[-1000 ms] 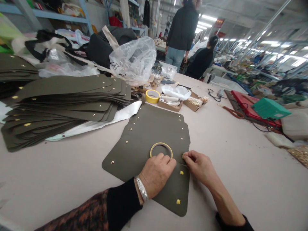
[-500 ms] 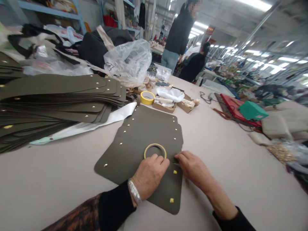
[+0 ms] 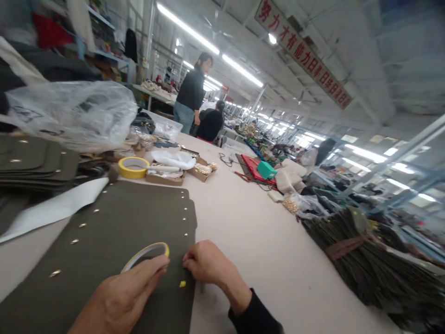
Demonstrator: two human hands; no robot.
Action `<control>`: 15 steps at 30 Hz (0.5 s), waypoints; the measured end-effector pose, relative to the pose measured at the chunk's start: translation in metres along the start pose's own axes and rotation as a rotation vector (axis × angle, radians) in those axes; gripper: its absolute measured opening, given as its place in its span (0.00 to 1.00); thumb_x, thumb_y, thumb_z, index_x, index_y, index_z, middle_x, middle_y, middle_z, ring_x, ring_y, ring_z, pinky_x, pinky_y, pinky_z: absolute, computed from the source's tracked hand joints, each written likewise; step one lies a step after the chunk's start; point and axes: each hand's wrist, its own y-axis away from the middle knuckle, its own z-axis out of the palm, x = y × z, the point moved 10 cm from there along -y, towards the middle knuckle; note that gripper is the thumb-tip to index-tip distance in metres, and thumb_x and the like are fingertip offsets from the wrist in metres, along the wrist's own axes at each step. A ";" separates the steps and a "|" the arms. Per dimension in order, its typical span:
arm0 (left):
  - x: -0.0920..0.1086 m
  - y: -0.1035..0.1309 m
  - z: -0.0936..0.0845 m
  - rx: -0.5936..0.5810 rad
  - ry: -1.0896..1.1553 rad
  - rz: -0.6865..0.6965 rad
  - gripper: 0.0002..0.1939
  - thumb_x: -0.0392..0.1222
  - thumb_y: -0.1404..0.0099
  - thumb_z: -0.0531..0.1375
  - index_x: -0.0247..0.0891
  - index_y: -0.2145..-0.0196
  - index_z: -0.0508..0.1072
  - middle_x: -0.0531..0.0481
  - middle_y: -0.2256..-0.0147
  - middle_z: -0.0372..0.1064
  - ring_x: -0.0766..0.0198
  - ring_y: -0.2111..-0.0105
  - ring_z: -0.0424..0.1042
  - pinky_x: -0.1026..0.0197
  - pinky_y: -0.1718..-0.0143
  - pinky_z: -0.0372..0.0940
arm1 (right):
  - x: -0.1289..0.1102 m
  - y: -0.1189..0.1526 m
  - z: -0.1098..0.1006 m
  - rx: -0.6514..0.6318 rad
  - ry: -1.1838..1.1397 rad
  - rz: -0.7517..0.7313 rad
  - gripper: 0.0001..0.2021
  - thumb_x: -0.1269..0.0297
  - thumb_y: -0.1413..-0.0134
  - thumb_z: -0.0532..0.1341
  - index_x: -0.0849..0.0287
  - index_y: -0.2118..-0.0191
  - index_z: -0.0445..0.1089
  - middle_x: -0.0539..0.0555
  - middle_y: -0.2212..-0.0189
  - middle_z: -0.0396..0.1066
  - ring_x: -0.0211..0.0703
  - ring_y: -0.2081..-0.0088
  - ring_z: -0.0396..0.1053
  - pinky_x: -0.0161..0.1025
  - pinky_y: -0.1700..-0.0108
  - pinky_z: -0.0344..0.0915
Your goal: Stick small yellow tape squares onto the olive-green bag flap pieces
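A dark olive panel (image 3: 139, 208) with gold metal studs along both sides lies flat in front of me. My left hand (image 3: 121, 297) is closed on a thin roll of yellow tape (image 3: 139, 255), which stands tilted over the panel. Against the panel's right edge, my right hand (image 3: 212, 266) has its fingers pinched together; anything between them is too small or hidden to make out. A small piece of yellow tape (image 3: 182, 284) sticks to the panel just below those fingertips. The panel's near end runs out of view.
A thicker yellow tape roll (image 3: 134, 168) stands beside a small cardboard box (image 3: 165, 178). Stacked olive panels (image 3: 31, 162) and a clear plastic bag (image 3: 76, 113) are at left. A tied olive bundle (image 3: 375, 260) lies at right. Two people are farther back.
The view has swung right and up, bringing the tied bundle and a red-lettered banner into sight. The left hand and its tape roll have tilted. The right hand stays at the panel's right edge.
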 end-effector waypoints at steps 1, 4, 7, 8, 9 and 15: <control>0.009 -0.005 -0.004 -0.045 0.016 0.014 0.14 0.42 0.31 0.51 0.49 0.49 0.67 0.57 0.56 0.75 0.66 0.61 0.76 0.69 0.58 0.70 | -0.004 0.005 -0.004 0.047 -0.063 -0.016 0.11 0.70 0.46 0.56 0.57 0.66 0.76 0.52 0.68 0.78 0.40 0.66 0.74 0.31 0.65 0.64; 0.022 -0.017 -0.006 -0.169 0.039 -0.044 0.20 0.39 0.29 0.49 0.42 0.40 0.57 0.48 0.49 0.70 0.64 0.55 0.74 0.65 0.54 0.69 | -0.006 0.023 -0.031 0.335 -0.478 -0.046 0.11 0.68 0.42 0.54 0.57 0.60 0.74 0.52 0.66 0.77 0.38 0.66 0.72 0.32 0.63 0.67; 0.016 -0.016 0.002 -0.243 0.052 -0.163 0.21 0.38 0.30 0.51 0.41 0.41 0.55 0.48 0.54 0.73 0.63 0.61 0.76 0.63 0.60 0.71 | -0.025 0.034 -0.039 0.407 -0.551 -0.220 0.09 0.68 0.42 0.56 0.57 0.58 0.72 0.53 0.65 0.74 0.38 0.66 0.71 0.34 0.62 0.67; 0.015 -0.014 0.004 -0.253 0.054 -0.179 0.22 0.38 0.31 0.52 0.41 0.41 0.54 0.48 0.54 0.73 0.63 0.63 0.76 0.62 0.61 0.71 | -0.033 0.037 -0.041 0.422 -0.528 -0.282 0.09 0.68 0.42 0.56 0.57 0.58 0.71 0.53 0.65 0.74 0.39 0.65 0.71 0.35 0.62 0.67; 0.016 -0.012 0.007 -0.261 0.057 -0.183 0.22 0.38 0.31 0.52 0.42 0.41 0.53 0.48 0.54 0.73 0.63 0.63 0.76 0.62 0.62 0.71 | -0.040 0.040 -0.042 0.437 -0.493 -0.341 0.09 0.70 0.42 0.56 0.57 0.57 0.70 0.54 0.65 0.73 0.39 0.65 0.70 0.35 0.62 0.67; 0.020 -0.007 0.013 -0.288 0.072 -0.165 0.18 0.38 0.30 0.51 0.43 0.44 0.54 0.52 0.60 0.73 0.61 0.64 0.75 0.61 0.65 0.68 | -0.058 0.045 -0.037 0.535 -0.284 -0.492 0.09 0.76 0.42 0.54 0.58 0.60 0.67 0.53 0.69 0.70 0.39 0.67 0.69 0.37 0.64 0.67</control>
